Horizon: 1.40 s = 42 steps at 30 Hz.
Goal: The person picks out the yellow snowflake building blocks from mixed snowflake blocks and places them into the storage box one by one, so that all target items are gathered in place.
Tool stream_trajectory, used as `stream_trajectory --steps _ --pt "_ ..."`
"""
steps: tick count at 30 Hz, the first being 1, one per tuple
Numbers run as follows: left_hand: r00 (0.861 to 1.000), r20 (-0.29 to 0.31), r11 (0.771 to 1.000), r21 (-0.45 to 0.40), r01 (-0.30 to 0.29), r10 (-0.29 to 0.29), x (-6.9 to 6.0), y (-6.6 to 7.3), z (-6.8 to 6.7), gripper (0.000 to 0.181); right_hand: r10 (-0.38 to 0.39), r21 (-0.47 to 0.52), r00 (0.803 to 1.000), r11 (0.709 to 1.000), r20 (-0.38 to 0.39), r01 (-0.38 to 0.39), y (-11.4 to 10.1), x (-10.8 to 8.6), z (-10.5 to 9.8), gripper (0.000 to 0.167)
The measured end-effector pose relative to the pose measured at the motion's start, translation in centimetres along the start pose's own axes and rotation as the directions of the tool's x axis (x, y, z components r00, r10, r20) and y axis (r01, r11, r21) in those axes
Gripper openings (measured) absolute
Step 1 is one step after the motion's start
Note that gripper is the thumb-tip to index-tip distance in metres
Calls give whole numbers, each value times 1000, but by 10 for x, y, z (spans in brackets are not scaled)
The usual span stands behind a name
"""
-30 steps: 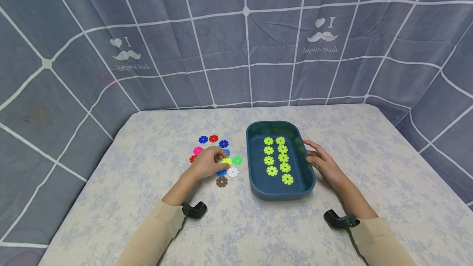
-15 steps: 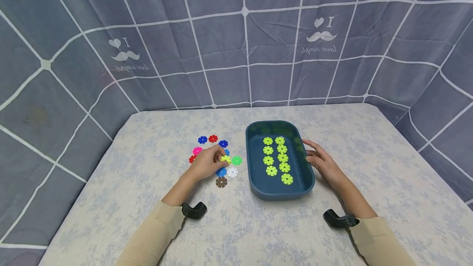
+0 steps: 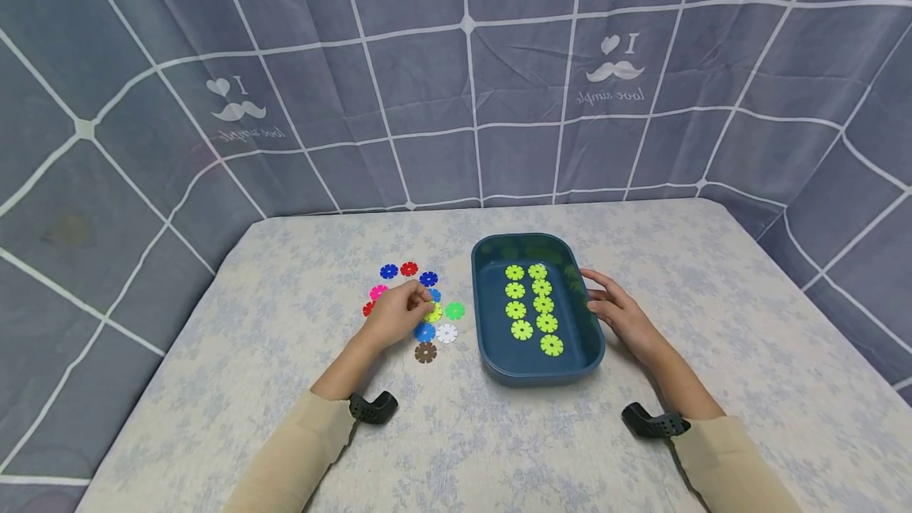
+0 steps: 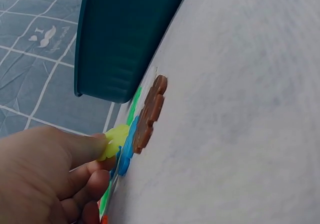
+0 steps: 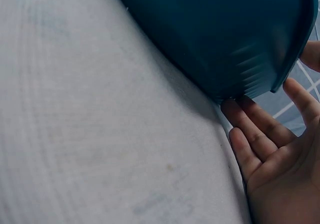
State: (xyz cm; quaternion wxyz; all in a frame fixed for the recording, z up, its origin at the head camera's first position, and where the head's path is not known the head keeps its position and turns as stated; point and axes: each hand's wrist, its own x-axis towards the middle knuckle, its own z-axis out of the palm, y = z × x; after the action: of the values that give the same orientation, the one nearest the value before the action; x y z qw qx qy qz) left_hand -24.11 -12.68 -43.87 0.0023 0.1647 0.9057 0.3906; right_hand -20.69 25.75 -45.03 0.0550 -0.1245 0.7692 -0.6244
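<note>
My left hand [image 3: 393, 315] pinches a yellow-green snowflake disc [image 4: 116, 141] between thumb and fingers, in the midst of several loose discs on the table. Close to that hand lie a blue disc [image 3: 424, 332], a green disc [image 3: 454, 311], a white disc [image 3: 446, 333] and a brown disc [image 4: 151, 114]. Inside the dark teal box [image 3: 539, 376], several yellow-green discs [image 3: 544, 304] stand in two columns. Against the box's right outer wall rests my right hand [image 3: 627, 321], its fingers [image 5: 260, 134] fairly straight and touching the plastic.
Farther back on the left are dark blue discs [image 3: 389, 271], a red disc [image 3: 409, 268] and a pink disc [image 3: 378, 292]. A pale patterned cloth [image 3: 499, 450] covers the table. Grey-blue curtains [image 3: 399, 85] with white lines hang behind and at both sides.
The left hand stays among the loose discs with the yellow-green disc at its fingertips, which shows less now. The right hand and the box hold their places while the head view shifts slightly.
</note>
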Motion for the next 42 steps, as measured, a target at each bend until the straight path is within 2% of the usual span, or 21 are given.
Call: stream_trajectory --steps 6,16,24,31,37,42 --pt "1000 -5 1000 -4 12 -12 0 4 -1 4 3 4 1000 1000 -3 -3 1 0 0 59" --pt "999 -3 999 39 -37 37 -1 19 -2 6 2 6 1000 1000 -3 -2 1 0 -1 59" --pt "999 -6 997 61 -39 40 -3 28 -2 7 -13 18 1000 1000 5 12 2 0 -1 58" --pt "996 -16 994 72 -88 89 -7 47 -5 5 -10 13 1000 1000 -1 10 1 -1 -1 58" --pt "995 -20 993 69 -97 99 -12 59 -6 5 -9 9 1000 1000 -1 9 -1 -1 0 58" --pt "989 -25 988 62 -143 145 -16 67 -7 5 3 7 1000 1000 -4 -3 -1 0 0 58"
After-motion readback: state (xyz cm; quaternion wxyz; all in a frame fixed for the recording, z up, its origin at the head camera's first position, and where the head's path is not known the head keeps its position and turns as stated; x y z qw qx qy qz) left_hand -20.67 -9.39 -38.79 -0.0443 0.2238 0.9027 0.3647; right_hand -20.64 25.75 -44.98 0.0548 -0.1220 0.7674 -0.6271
